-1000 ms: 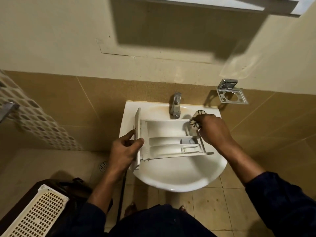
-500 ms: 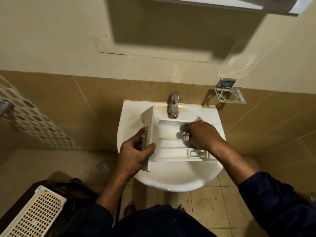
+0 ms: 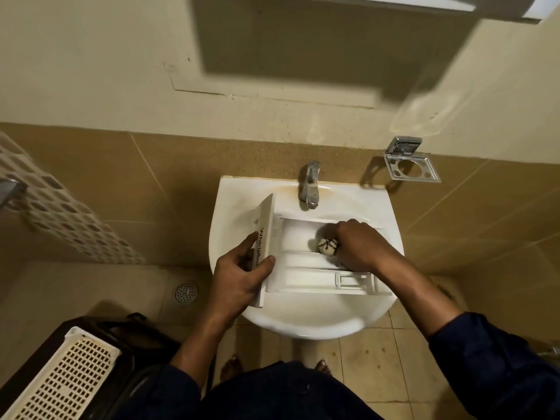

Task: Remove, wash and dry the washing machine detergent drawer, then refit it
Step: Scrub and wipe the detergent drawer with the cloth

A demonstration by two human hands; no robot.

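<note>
The white detergent drawer (image 3: 303, 268) lies across the white washbasin (image 3: 230, 213), its compartments facing up and its front panel on the left. My left hand (image 3: 242, 274) grips that front panel, thumb on the inner side. My right hand (image 3: 360, 247) is inside the drawer's back compartment, closed on a small white scrubber with dark streaks (image 3: 327, 246) that presses against the compartment floor. The chrome tap (image 3: 309, 184) stands just behind the drawer; no water is seen running.
A chrome holder (image 3: 409, 160) is fixed to the tiled wall at the right. A white perforated basket (image 3: 63, 377) sits on a dark object at the lower left. A floor drain (image 3: 185, 291) lies left of the basin. My feet show below the basin.
The drawer has tipped from nearly on edge to lying flatter over the basin. My right hand moved the scrubber from the basin's back right into the drawer's back compartment, leftward.
</note>
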